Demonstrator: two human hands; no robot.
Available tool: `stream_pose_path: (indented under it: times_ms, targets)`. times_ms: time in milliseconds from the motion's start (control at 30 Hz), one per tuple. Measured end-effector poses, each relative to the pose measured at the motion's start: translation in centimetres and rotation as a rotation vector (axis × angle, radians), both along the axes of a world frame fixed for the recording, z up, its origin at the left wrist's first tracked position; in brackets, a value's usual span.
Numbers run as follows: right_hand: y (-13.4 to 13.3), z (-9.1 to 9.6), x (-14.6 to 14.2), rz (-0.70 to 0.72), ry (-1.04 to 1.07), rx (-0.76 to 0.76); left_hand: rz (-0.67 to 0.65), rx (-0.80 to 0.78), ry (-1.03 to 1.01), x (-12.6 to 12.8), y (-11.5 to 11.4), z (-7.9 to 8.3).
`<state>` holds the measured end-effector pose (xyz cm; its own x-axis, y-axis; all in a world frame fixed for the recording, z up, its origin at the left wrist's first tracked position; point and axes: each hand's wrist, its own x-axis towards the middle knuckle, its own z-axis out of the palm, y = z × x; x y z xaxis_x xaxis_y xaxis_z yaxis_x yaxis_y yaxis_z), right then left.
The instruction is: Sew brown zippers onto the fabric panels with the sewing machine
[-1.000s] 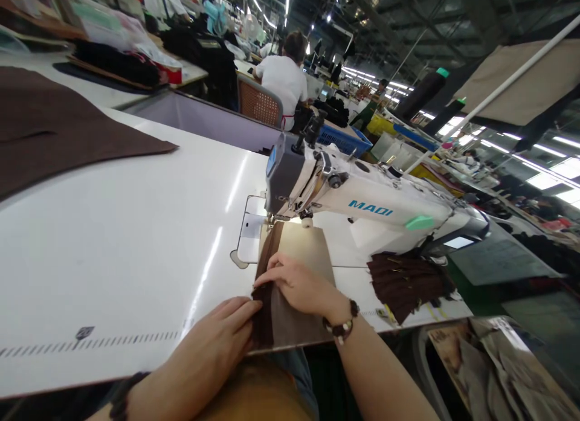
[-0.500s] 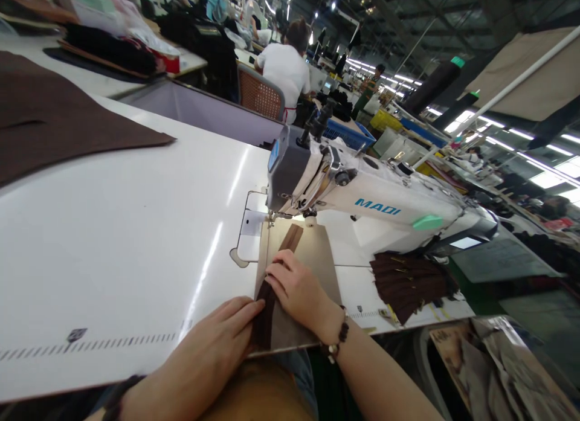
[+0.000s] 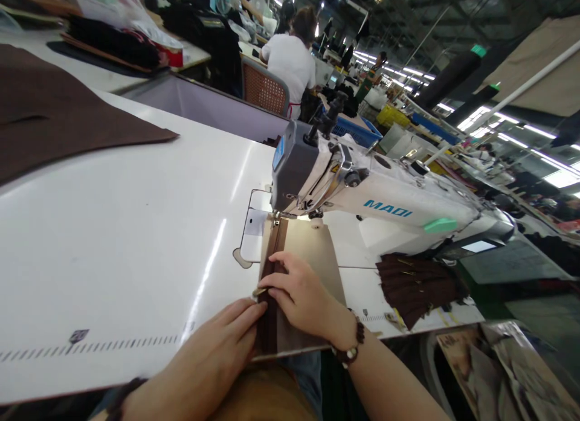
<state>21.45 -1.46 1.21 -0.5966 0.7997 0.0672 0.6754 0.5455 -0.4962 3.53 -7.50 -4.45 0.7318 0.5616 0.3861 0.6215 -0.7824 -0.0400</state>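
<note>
A brown zipper (image 3: pixel 270 312) lies lengthwise on a beige fabric panel (image 3: pixel 312 246), its far end under the presser foot (image 3: pixel 276 220) of a white sewing machine (image 3: pixel 362 197). My right hand (image 3: pixel 299 294) rests over the zipper, thumb and fingers closed around it near the small brass-coloured zipper pull (image 3: pixel 259 292), which sticks out to the left. Closer to the table's front edge, my left hand (image 3: pixel 222 342) has its fingers together, with the tips gripping the zipper's left edge. Whatever lies under both sets of fingertips is hidden.
A large dark brown fabric piece (image 3: pixel 67 119) lies at the table's left. Several brown zippers (image 3: pixel 414 285) are piled right of the machine. A box of grey-beige fabric pieces (image 3: pixel 507 366) stands at lower right. A person in a white top (image 3: pixel 292 64) sits beyond the table.
The zipper has swung from a slant to run straight along the panel's left part, its far end now at the presser foot. My right hand has turned slightly, and the zipper pull now shows.
</note>
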Motion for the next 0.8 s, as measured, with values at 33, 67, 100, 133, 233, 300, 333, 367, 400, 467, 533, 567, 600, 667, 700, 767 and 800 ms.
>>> stream_pose_path:
  times_ms: [33,67,100,133,233,300,333,367,400,467,533,567,600,667,700,767,800]
  targets:
    - [0.1,0.2,0.0,0.001,0.023,-0.04,-0.01,-0.024,-0.008,-0.1,0.0,0.0]
    - [0.2,0.3,0.0,-0.002,0.044,-0.078,-0.016,-0.046,-0.018,-0.1,0.0,0.1]
    - [0.4,0.5,-0.1,-0.012,0.059,-0.107,-0.022,-0.07,-0.02,-0.2,0.0,0.1]
    - [0.4,0.6,-0.1,-0.024,0.065,-0.118,-0.027,-0.092,-0.019,-0.2,0.0,0.2]
    - [0.6,0.6,-0.5,-0.042,0.031,-0.053,-0.03,-0.116,-0.033,-0.2,0.0,0.2]
    - [0.6,0.2,-0.9,-0.048,0.006,0.001,-0.016,-0.116,-0.057,-0.2,0.0,0.0]
    - [0.7,0.0,-1.0,-0.058,0.003,0.016,-0.007,-0.116,-0.063,-0.2,0.0,-0.2]
    - [0.9,-0.2,-1.0,-0.072,0.003,0.028,-0.002,-0.115,-0.062,-0.2,0.0,-0.4]
    - [1.0,-0.4,-1.1,-0.082,0.005,0.038,0.001,-0.111,-0.059,-0.1,0.0,-0.6]
    - [1.3,-0.8,-1.0,-0.071,0.015,0.059,-0.001,-0.097,-0.062,-0.1,0.0,-1.0]
    - [1.4,-1.0,-1.0,-0.053,0.044,0.069,0.002,-0.09,-0.071,-0.1,0.1,-1.2]
    - [1.5,-0.9,-1.0,-0.054,0.054,0.065,0.004,-0.095,-0.076,-0.1,0.1,-1.3]
    - [1.5,-0.8,-1.1,-0.07,0.054,0.06,0.006,-0.105,-0.074,-0.1,0.1,-1.3]
    - [1.5,-0.3,-1.2,-0.117,0.013,0.049,0.013,-0.119,-0.045,-0.1,0.0,-1.4]
    - [1.5,0.0,-1.3,-0.124,-0.018,0.037,0.015,-0.117,-0.033,-0.2,0.0,-1.5]
    - [1.6,0.5,-1.4,-0.093,-0.062,-0.003,0.016,-0.114,-0.024,-0.2,0.0,-1.6]
    - [1.6,0.7,-1.5,-0.074,-0.071,-0.021,0.012,-0.12,-0.031,-0.3,0.0,-1.7]
